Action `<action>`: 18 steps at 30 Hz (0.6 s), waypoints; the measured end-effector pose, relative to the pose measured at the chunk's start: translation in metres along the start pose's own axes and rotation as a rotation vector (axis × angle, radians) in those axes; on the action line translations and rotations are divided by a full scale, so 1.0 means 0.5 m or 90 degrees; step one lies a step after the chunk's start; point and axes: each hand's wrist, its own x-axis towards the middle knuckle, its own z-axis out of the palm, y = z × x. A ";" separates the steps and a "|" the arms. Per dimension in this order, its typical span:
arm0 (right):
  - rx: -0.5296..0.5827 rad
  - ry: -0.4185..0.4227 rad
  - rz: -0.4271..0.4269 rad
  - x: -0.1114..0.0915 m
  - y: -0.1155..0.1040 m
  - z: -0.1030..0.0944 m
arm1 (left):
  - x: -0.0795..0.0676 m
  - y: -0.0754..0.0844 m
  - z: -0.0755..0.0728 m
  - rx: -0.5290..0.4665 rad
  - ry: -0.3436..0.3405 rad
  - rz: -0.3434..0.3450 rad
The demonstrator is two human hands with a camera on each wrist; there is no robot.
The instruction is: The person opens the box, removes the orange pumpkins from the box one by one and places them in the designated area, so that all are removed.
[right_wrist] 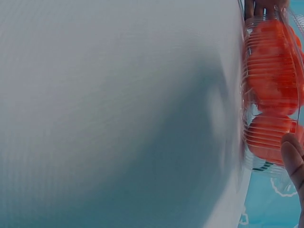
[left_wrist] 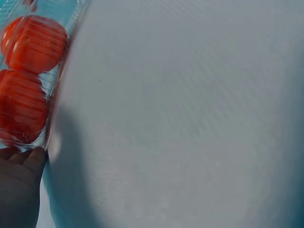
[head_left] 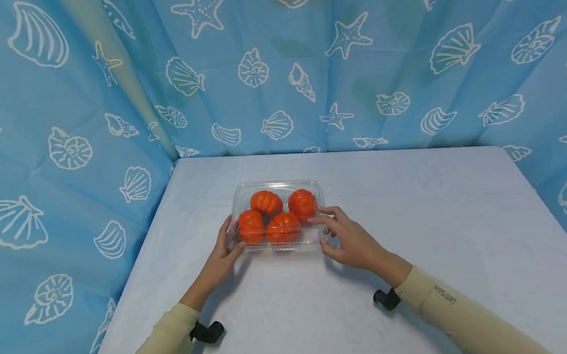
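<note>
A clear plastic container (head_left: 311, 241) with ribbed walls sits on the table, holding several small orange-red pumpkins (head_left: 283, 228), a bit of green showing among them. My left hand (head_left: 222, 256) grips its left end, thumb at the front corner and fingers along the side. At the right end, my right hand (head_left: 353, 241) holds the container with the thumb low by the front corner and the fingers over the upper edge. In the left wrist view the left hand (left_wrist: 20, 178) is at the near end of the container, beside two pumpkins (left_wrist: 34, 45).
White cloth covers the table (head_left: 410, 208). A blue curtain (head_left: 270, 103) printed with shells and starfish hangs behind it and along the left side. Black wrist devices (head_left: 207, 332) are strapped at both sleeves.
</note>
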 end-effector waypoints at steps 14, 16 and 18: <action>0.036 0.005 -0.044 -0.008 0.017 -0.017 | -0.003 0.009 0.001 0.044 0.017 -0.040; 0.041 -0.001 -0.053 -0.009 0.019 -0.019 | -0.004 0.007 0.001 0.043 0.019 -0.041; 0.042 -0.006 -0.063 -0.011 0.020 -0.022 | -0.004 0.005 0.001 0.041 0.021 -0.040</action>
